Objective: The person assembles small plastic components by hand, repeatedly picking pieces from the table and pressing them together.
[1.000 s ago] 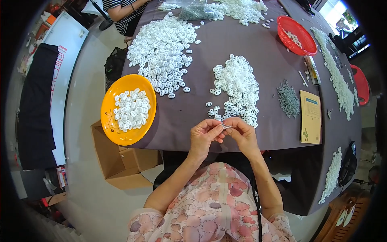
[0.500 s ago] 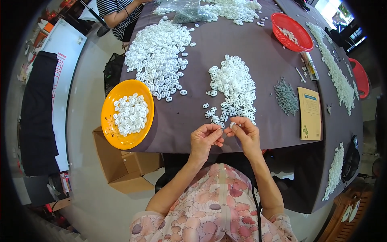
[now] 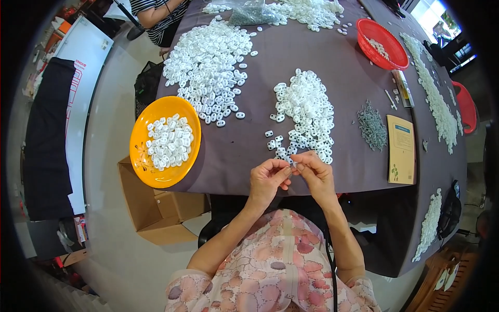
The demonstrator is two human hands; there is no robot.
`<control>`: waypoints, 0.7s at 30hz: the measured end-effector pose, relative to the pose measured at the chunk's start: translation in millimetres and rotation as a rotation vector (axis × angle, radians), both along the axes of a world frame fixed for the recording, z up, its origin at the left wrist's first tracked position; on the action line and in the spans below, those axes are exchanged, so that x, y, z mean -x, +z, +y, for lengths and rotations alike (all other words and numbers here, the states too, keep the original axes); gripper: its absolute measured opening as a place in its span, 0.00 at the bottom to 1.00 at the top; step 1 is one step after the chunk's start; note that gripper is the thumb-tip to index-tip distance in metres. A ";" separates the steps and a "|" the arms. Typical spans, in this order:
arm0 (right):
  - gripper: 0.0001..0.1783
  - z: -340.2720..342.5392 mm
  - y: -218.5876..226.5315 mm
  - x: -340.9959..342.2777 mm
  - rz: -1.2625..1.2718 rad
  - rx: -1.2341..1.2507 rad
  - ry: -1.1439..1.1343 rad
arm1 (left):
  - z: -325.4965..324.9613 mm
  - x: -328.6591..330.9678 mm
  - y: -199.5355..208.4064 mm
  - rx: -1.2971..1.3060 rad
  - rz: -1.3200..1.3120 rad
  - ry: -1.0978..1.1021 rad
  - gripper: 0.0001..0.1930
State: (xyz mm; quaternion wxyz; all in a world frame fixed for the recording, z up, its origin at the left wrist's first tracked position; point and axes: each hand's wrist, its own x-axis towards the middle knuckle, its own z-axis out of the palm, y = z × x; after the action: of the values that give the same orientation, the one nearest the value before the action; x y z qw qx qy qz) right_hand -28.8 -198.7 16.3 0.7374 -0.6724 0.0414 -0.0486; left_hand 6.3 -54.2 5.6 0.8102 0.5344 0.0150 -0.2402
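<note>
While both hands meet at the near edge of the table, this is how things lie:

Left hand: the left hand (image 3: 266, 179) is curled, fingertips pinched together toward the right hand, closed around a small white plastic piece (image 3: 289, 161) that sits between the two hands.
Right hand: the right hand (image 3: 317, 174) is curled likewise, thumb and forefinger nipped on the same small piece from the other side; the fingertips of both hands touch or nearly touch.
Held piece: tiny and mostly hidden by the fingers; its exact shape cannot be told, though it looks like the loose white parts beside it.
Where it is: just above the table's front edge, right below the near pile of white parts (image 3: 305, 106).
Near pile: a heap of small white plastic pieces on the dark purple tablecloth (image 3: 270, 62), with a few strays trailing down toward the hands.
Far pile: a larger spread of white pieces (image 3: 208, 67), left of the near pile and well apart from the hands.
Orange plate (image 3: 139, 151): at the table's left edge, holding a small heap of white pieces.
Grey bits (image 3: 371, 125): a small heap to the right of the near pile.
Tan booklet (image 3: 401, 150): flat, just right of the grey bits.
Red basket (image 3: 366, 36): far right, well apart from the hands.
Cardboard box (image 3: 156, 213): on the floor under the plate.
</note>
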 end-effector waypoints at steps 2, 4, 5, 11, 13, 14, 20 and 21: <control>0.13 0.7 -0.5 -0.1 0.011 -0.012 -0.005 | 0.2 0.6 2.2 -0.060 -0.033 -0.008 0.04; 0.13 1.8 -0.9 -0.4 0.022 -0.024 -0.010 | 0.3 0.9 2.1 -0.073 -0.036 -0.010 0.04; 0.12 2.4 -1.2 -0.7 0.022 -0.028 -0.008 | 0.5 1.1 2.1 -0.086 -0.041 -0.014 0.04; 0.09 5.1 -3.4 -1.4 0.081 -0.083 -0.053 | 1.7 -0.2 -1.6 -0.086 -0.020 -0.031 0.05; 0.08 5.0 -4.0 -1.7 0.142 -0.142 -0.103 | 0.6 -0.8 0.1 -0.071 0.022 -0.012 0.06; 0.08 2.8 -6.6 -1.6 0.141 -0.136 -0.105 | 0.0 -1.0 0.8 -0.055 0.064 0.007 0.07; 0.06 -0.2 -6.5 -1.7 0.143 -0.077 -0.088 | -0.1 -0.3 0.0 -0.054 0.088 0.009 0.08; 0.06 0.3 -5.6 -1.3 0.140 -0.025 -0.089 | -0.5 -0.1 0.0 -0.054 0.089 0.009 0.08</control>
State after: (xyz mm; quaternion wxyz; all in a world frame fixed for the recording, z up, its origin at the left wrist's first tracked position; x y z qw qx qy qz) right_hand -27.5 -198.4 10.6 0.7382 -0.6624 0.1231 -0.0338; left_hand 6.4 -54.8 5.6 0.7952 0.5448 0.0599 -0.2595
